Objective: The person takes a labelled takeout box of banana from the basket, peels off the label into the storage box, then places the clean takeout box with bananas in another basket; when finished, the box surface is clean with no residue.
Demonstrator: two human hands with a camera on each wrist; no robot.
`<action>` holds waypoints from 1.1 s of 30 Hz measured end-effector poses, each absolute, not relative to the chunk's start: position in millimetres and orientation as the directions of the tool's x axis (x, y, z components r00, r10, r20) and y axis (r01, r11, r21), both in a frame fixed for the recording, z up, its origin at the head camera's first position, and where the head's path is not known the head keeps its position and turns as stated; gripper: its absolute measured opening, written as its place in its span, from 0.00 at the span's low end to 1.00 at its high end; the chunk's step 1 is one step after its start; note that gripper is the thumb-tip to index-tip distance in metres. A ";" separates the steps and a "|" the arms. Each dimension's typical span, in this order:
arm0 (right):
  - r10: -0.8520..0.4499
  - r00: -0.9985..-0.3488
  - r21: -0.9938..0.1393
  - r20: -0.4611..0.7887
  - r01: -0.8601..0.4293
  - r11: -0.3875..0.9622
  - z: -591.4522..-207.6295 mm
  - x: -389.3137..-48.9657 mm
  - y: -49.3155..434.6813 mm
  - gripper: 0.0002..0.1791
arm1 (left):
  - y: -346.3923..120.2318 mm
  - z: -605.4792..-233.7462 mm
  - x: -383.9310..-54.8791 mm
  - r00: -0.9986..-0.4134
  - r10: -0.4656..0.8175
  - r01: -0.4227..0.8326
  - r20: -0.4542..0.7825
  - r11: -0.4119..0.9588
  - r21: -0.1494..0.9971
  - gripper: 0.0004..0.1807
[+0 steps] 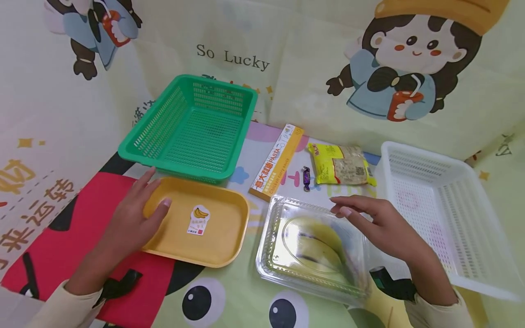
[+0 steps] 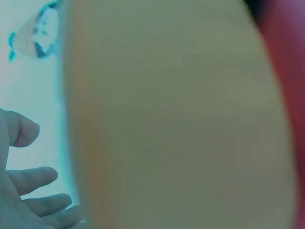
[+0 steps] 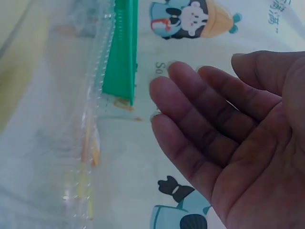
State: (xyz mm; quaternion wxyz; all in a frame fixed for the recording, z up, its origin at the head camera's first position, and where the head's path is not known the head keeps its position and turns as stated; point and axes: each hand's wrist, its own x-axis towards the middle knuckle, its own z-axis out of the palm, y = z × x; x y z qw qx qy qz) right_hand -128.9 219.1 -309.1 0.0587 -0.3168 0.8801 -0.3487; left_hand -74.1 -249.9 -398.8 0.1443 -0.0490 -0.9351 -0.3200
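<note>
My left hand [image 1: 133,218] hovers at the left edge of a yellow tray [image 1: 172,205] with a banana sticker [image 1: 199,219] on it. Its fingers are spread and nothing is in its grasp; whether it touches the rim I cannot tell. Over the far right corner of a clear plastic clamshell box [image 1: 268,246] is my right hand [image 1: 381,225], fingers loosely bent and holding nothing. Yellow bananas [image 1: 316,248] show through the lid. The left wrist view is mostly filled by a blurred yellow surface [image 2: 181,114]; in the right wrist view the palm [image 3: 257,176] is bare.
Behind the tray stands a green basket [image 1: 201,132]. A pasta box [image 1: 276,161], a purple-wrapped candy [image 1: 306,178] and a yellow food packet [image 1: 340,164] lie beyond the clamshell box. To the right sits a white basket [image 1: 471,191]. A printed cloth [image 1: 303,105] hangs at the back.
</note>
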 end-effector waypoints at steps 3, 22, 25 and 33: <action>-0.569 -0.807 -0.654 0.156 -0.516 0.553 -312.9 -122.7 225.7 0.18 | -230.2 -390.0 -75.6 -0.926 0.022 0.258 0.376 0.764 0.591 0.33; -0.422 -0.853 -0.715 0.308 -0.500 0.489 -360.5 -71.7 248.2 0.30 | -111.7 -382.9 -50.8 -0.885 0.273 0.459 0.378 0.375 0.805 0.30; -0.364 -0.884 -0.748 0.293 -0.449 0.489 -365.7 -67.0 248.0 0.32 | -103.9 -388.9 -49.5 -0.889 0.312 0.435 0.335 0.348 0.830 0.30; -0.248 -0.934 -0.797 0.258 -0.351 0.492 -379.8 -49.7 252.7 0.36 | -87.5 -402.3 -37.8 -0.932 0.302 0.304 0.199 0.360 0.882 0.35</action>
